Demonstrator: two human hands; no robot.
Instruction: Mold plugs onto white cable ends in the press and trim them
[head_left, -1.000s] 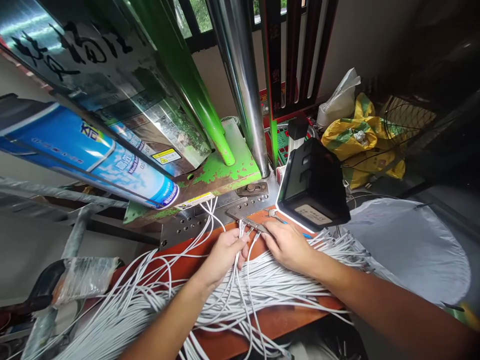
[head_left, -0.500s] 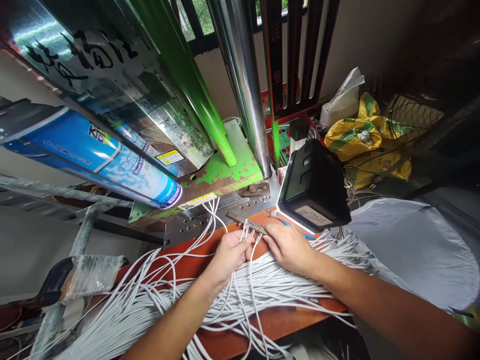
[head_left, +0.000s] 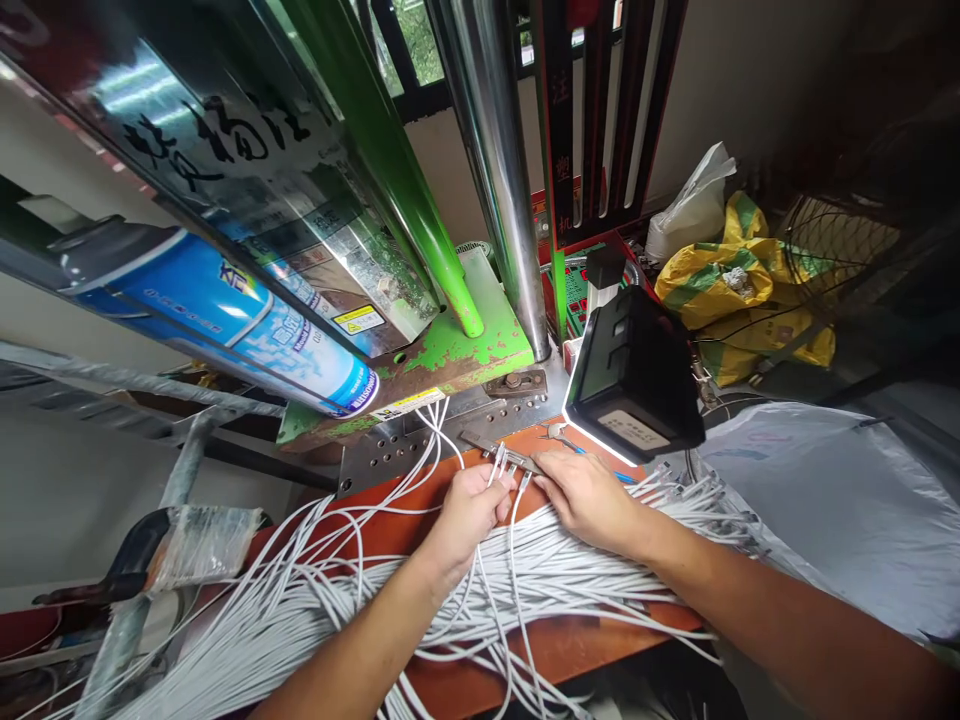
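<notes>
- Far left, the blue spray can [head_left: 247, 315] is leaning above the action, sliding rightward in view as the head camera shifts.
- Now the left hand [head_left: 466, 512]: its thumb and fingers are closing together, pinching white cables [head_left: 491, 478] just below their clear connectors [head_left: 500, 457].
- Between the hands, the metal bar [head_left: 475, 441] is carrying those connectors along its edge; one more cable is hanging from it, just beside the right fingers.
- Over to the right hand [head_left: 589, 490], clamping the bar's right end, so the connectors are sitting between the two grips.
- And the change? Hands and bar are barely shifting against each other, so the work at the bar seems to be continuing.
- Farther right, blue-handled pliers [head_left: 592, 455] are lying beyond the knuckles.
</notes>
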